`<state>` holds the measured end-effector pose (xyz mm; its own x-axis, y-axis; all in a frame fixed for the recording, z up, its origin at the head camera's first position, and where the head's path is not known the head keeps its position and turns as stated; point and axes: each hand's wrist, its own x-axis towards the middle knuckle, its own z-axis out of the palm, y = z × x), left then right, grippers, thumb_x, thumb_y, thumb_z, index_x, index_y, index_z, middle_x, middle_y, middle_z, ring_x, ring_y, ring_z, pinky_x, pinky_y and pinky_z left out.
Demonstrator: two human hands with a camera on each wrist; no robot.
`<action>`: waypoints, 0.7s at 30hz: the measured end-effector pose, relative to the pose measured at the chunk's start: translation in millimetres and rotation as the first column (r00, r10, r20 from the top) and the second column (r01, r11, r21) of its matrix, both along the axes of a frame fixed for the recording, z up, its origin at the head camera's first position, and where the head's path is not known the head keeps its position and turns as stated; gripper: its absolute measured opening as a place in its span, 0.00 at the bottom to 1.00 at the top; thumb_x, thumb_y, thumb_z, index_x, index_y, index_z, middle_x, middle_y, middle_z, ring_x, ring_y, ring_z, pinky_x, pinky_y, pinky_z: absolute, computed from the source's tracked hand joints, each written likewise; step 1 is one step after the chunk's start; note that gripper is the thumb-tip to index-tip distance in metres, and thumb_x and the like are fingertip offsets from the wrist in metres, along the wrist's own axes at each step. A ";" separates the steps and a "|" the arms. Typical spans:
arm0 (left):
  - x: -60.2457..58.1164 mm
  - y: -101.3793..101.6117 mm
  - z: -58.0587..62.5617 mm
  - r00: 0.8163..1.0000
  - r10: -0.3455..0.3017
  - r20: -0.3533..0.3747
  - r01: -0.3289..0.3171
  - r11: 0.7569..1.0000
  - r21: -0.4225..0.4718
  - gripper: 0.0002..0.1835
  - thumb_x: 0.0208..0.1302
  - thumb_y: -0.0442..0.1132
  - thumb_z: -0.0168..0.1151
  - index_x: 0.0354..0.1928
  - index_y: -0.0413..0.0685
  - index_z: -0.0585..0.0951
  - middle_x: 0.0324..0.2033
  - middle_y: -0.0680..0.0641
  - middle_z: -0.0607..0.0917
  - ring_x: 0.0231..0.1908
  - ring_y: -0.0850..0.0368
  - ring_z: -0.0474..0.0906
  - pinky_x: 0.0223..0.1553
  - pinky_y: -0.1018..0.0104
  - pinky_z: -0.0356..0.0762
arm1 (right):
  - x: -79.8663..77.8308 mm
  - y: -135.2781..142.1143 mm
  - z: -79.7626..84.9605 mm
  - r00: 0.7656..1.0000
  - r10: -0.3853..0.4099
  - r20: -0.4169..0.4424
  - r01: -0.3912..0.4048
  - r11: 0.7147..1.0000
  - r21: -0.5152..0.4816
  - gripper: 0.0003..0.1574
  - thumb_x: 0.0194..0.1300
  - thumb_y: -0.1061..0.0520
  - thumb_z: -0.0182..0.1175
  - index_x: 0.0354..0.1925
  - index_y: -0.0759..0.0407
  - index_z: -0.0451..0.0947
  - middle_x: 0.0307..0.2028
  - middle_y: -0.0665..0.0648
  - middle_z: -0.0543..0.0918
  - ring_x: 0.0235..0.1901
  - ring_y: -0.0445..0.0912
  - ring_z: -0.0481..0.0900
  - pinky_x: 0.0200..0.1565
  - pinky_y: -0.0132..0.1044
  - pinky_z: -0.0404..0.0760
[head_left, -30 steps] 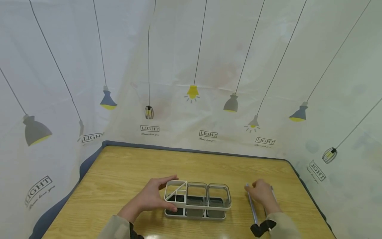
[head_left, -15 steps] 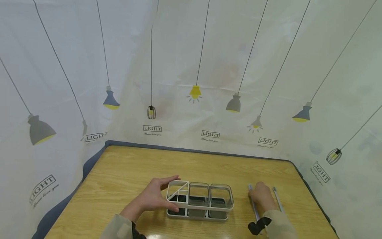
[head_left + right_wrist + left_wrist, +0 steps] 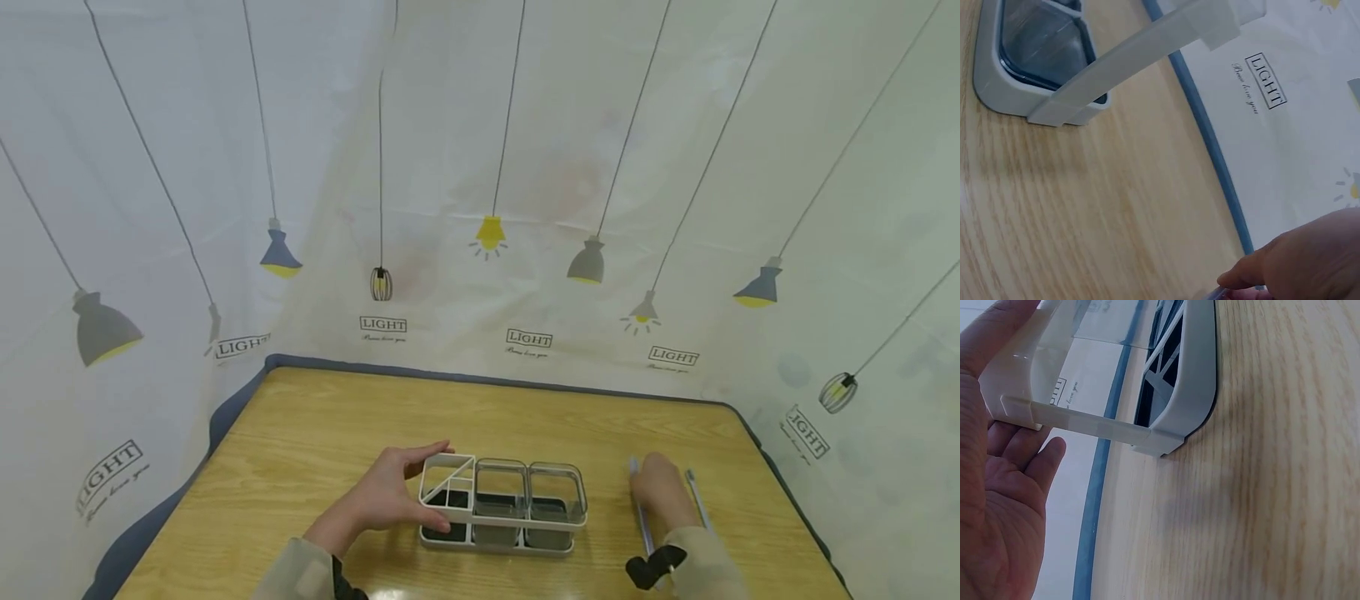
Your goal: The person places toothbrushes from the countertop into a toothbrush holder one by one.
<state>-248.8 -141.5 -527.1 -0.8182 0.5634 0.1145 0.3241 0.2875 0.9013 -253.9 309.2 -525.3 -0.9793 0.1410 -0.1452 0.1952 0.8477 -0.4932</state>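
My left hand [image 3: 382,496] grips the left end of a white toothbrush holder [image 3: 525,523], thumb in front and fingers behind. The holder has a divided slot section on its left and two clear cups [image 3: 557,492] on its right. In the left wrist view, the hand holds the upper rim of the holder [image 3: 1200,369], whose base is low by the table. To the right, my right hand [image 3: 662,492] pinches a pale purple toothbrush [image 3: 641,521] with thumb and fingers. Most of its fingers are hidden in the head view; the right wrist view shows the hand [image 3: 1316,262] at its lower corner.
A second toothbrush [image 3: 697,496] lies on the wooden table [image 3: 480,408], just right of my right hand. Behind the table hangs a white sheet [image 3: 435,167] printed with lamps, and a blue edge [image 3: 420,375] runs along the tabletop.
My right hand has shifted slightly, and the pale purple toothbrush has moved a little to the right with it. The left hand and the holder stay in place; the view swung slightly.
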 end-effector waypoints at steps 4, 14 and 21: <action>0.1 -0.4 -1.3 1.000 -0.003 -0.003 0.003 1.000 0.009 0.58 0.47 0.51 0.89 0.79 0.48 0.69 0.72 0.45 0.77 0.74 0.44 0.67 0.71 0.44 0.70 | 2.7 0.3 14.9 1.000 0.002 -0.009 -0.001 1.000 0.011 0.12 0.73 0.64 0.53 0.31 0.70 0.72 0.26 0.62 0.75 0.27 0.54 0.75 0.27 0.42 0.76; 0.3 -1.6 -2.9 1.000 0.001 -0.018 -0.001 1.000 0.008 0.59 0.46 0.52 0.89 0.80 0.49 0.68 0.72 0.47 0.77 0.73 0.49 0.68 0.71 0.48 0.70 | 8.0 -2.6 34.3 0.989 -0.026 -0.143 0.010 0.994 -0.113 0.32 0.76 0.61 0.49 0.13 0.49 0.57 0.11 0.45 0.58 0.13 0.39 0.54 0.18 0.30 0.56; -0.1 0.6 -1.7 1.000 0.002 -0.013 -0.002 1.000 0.015 0.59 0.46 0.51 0.90 0.80 0.48 0.68 0.72 0.45 0.76 0.73 0.50 0.68 0.71 0.49 0.69 | 10.4 -14.0 59.9 0.967 -0.062 -0.246 0.034 0.992 -0.118 0.27 0.74 0.60 0.51 0.15 0.56 0.67 0.13 0.49 0.65 0.14 0.43 0.61 0.18 0.34 0.62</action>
